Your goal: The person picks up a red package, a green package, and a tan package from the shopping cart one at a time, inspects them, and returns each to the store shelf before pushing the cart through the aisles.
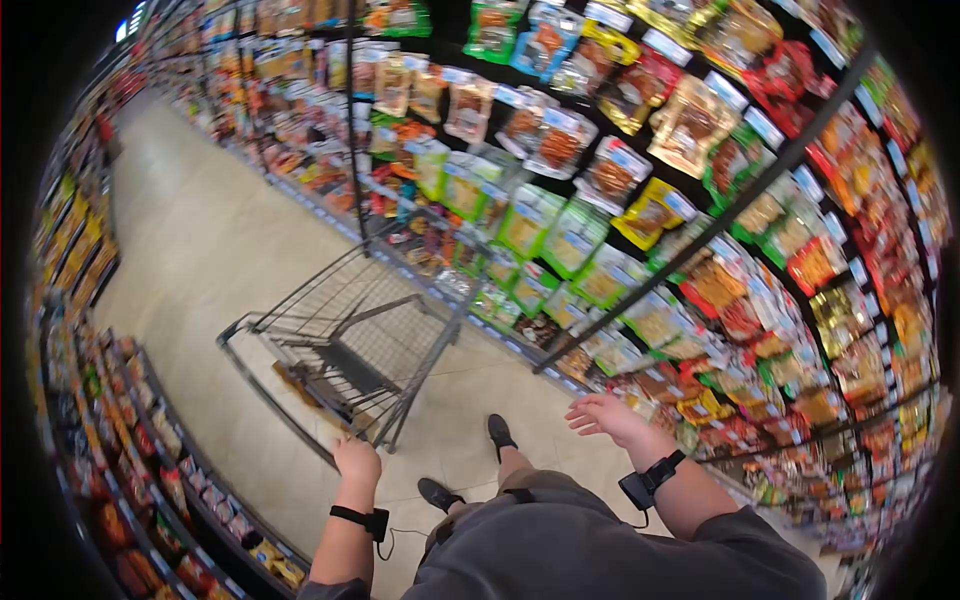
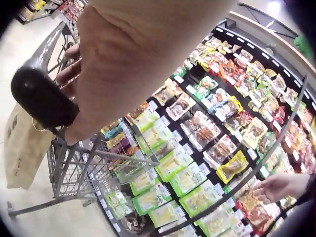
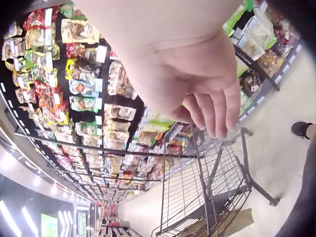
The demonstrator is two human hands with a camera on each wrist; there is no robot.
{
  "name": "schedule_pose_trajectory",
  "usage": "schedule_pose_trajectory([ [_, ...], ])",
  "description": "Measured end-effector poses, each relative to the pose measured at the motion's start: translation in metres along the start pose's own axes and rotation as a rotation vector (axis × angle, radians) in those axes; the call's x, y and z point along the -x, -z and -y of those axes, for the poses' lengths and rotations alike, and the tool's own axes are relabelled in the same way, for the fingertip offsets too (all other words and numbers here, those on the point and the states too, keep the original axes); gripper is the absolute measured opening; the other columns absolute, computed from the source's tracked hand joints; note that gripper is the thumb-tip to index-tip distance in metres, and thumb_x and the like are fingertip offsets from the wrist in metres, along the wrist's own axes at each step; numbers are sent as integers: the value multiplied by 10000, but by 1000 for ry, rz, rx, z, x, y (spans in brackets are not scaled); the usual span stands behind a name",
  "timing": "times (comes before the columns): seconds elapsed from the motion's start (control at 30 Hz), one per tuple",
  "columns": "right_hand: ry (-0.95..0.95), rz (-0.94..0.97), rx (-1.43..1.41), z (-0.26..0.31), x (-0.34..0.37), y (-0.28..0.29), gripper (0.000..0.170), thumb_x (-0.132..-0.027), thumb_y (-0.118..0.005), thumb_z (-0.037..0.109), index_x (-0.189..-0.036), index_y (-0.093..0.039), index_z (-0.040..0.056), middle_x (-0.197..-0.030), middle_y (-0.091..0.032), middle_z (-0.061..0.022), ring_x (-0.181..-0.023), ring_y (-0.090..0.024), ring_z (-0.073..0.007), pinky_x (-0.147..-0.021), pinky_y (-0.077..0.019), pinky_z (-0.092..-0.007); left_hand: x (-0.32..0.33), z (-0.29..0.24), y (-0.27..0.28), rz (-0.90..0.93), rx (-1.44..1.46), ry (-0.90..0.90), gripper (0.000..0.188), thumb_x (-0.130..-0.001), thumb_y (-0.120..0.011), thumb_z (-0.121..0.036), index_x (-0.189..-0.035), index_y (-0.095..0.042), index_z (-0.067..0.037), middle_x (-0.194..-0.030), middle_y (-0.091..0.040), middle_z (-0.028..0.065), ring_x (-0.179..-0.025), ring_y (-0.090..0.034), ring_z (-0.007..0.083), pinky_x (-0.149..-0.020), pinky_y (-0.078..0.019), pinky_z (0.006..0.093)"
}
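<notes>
My left hand (image 1: pixel 357 460) grips the end of the shopping cart's dark handle (image 2: pixel 39 96), fingers curled round it in the left wrist view. The grey wire cart (image 1: pixel 357 367) stands ahead of me and to the left, with a folding seat panel inside. A tan bag (image 2: pixel 24 148) hangs below the handle. My right hand (image 1: pixel 605 418) is in the air beside the shelves, holding nothing. In the right wrist view, its fingers (image 3: pixel 217 111) hang loosely bent. Nearest to it are shelves of packaged snacks (image 1: pixel 715 285) in bright bags.
Tall shelves run along the right, with green packets (image 1: pixel 530 218) low down and dark posts (image 1: pixel 700 240) in front. Another low shelf row (image 1: pixel 150 440) lines the left. Pale tiled floor (image 1: pixel 190 220) stretches down the aisle. My shoes (image 1: pixel 502 432) are behind the cart.
</notes>
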State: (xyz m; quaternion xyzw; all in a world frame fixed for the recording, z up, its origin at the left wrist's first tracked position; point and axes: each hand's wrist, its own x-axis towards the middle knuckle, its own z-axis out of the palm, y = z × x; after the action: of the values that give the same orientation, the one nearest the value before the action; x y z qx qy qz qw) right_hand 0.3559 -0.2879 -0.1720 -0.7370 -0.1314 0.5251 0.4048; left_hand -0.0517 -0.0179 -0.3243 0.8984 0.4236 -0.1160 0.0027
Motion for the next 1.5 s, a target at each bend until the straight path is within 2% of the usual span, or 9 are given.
schedule_pose_trajectory([
  [0.03,1,-44,-26,-10,12,5,262,-1018,-519,184,-1193,-601,6,-1150,-685,-156,-987,-689,-234,-831,-577,-366,-8,-2,-7,-14,-2,-50,294,-866,-631,-359,-841,-785,-110,-936,-734,111,-1020,-645,280,-935,-413,411],
  [0.1,-23,-56,-1,-26,33,11,273,-1022,-519,199,-1194,-605,5,-1157,-684,-153,-993,-688,-236,-839,-575,-373,-25,-13,-17,182,285,180,368,-837,-679,-401,-860,-774,-46,-885,-728,186,-877,-702,350,-835,-535,456],
  [0.17,-7,-90,-40,-37,53,20,281,-1023,-517,204,-1201,-606,5,-1153,-686,-150,-1002,-687,-238,-843,-574,-377,-15,-20,-6,39,390,205,366,-889,-643,-362,-802,-730,-18,-785,-710,216,-758,-708,390,-703,-556,498],
  [0.67,120,-240,-248,-201,192,102,284,-1022,-513,199,-1209,-599,3,-1141,-692,-136,-999,-690,-237,-835,-569,-366,34,-54,-34,13,248,136,479,-920,-634,-451,-828,-731,9,-851,-709,231,-831,-695,411,-730,-548,502],
  [1.23,12,-774,-795,-447,439,169,244,-983,-508,156,-1133,-632,9,-1072,-707,-138,-951,-687,-241,-802,-562,-366,135,-152,-41,54,104,109,444,-843,-741,-396,-836,-723,47,-801,-698,242,-801,-699,398,-715,-566,457],
  [1.3,37,-809,-797,-450,461,163,248,-977,-492,138,-1131,-630,0,-1072,-706,-144,-951,-685,-243,-794,-561,-365,150,-172,-24,124,108,195,508,-808,-748,-486,-858,-752,19,-797,-715,212,-804,-716,365,-719,-559,465],
  [1.37,53,-842,-824,-466,477,160,243,-984,-493,138,-1126,-629,-6,-1065,-704,-151,-947,-687,-249,-793,-564,-366,178,-187,0,138,257,-24,574,-939,-632,-458,-1211,-627,47,-1010,-702,283,-946,-671,425,-825,-514,487],
  [1.4,68,-860,-841,-474,482,157,240,-991,-494,138,-1120,-628,-12,-1058,-702,-158,-944,-689,-254,-792,-567,-366,178,-192,0,206,282,50,671,-895,-632,-558,-1169,-656,55,-1126,-658,313,-1077,-625,468,-899,-490,509],
  [1.5,51,-940,-929,-504,494,149,250,-970,-477,124,-1124,-631,2,-1063,-710,-147,-943,-690,-244,-794,-563,-365,175,-193,-26,188,139,-94,572,-952,-571,-489,-1224,-643,10,-1123,-689,258,-1016,-667,431,-858,-519,504],
])
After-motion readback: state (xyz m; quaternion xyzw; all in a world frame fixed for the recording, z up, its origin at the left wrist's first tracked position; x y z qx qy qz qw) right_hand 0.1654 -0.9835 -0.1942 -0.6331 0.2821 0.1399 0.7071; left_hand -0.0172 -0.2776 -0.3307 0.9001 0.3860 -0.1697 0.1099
